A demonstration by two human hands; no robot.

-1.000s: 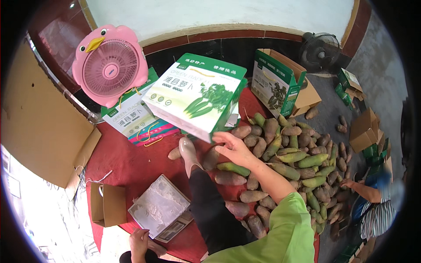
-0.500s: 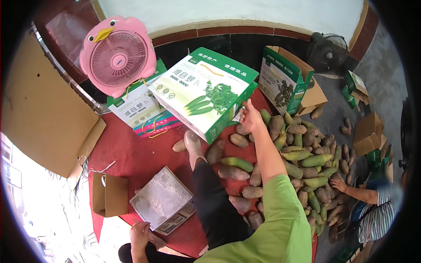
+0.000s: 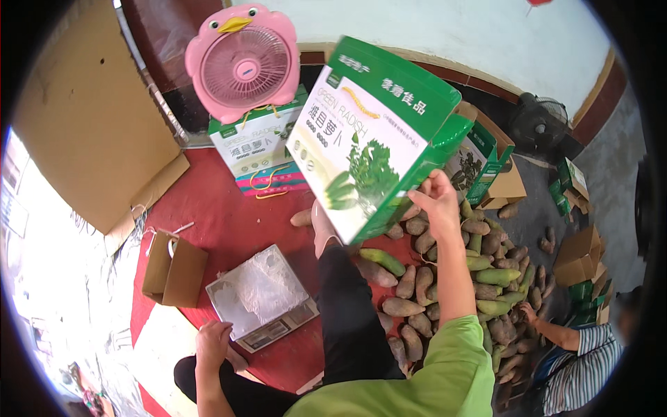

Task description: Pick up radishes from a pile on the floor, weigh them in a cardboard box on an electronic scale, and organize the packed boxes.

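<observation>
My right hand [image 3: 436, 201] grips the right edge of a green-and-white gift carton [image 3: 354, 149] printed with green radishes. The carton is held tilted, off the floor, hiding part of what lies behind it. Close to my left hand [image 3: 212, 342] is a white weighing scale [image 3: 264, 288] with a scuffed, plastic-covered top. That hand's fingers are curled in, with nothing visible in them. Beyond my right forearm spreads a heap of green radishes [image 3: 497, 276], many coated in brown soil.
A pink fan [image 3: 243, 69] sits on or behind stacked cartons [image 3: 246, 149]. An open brown carton [image 3: 177, 271] stands left of the scale. Another green carton [image 3: 476, 160] and a black fan [image 3: 538, 125] are at the back. A co-worker's hand [image 3: 529, 313] touches the heap's right side.
My right hand has lifted the carton and brought it rightward and closer, tilting it further. My left hand stays by the scale. The whole view has shifted.
</observation>
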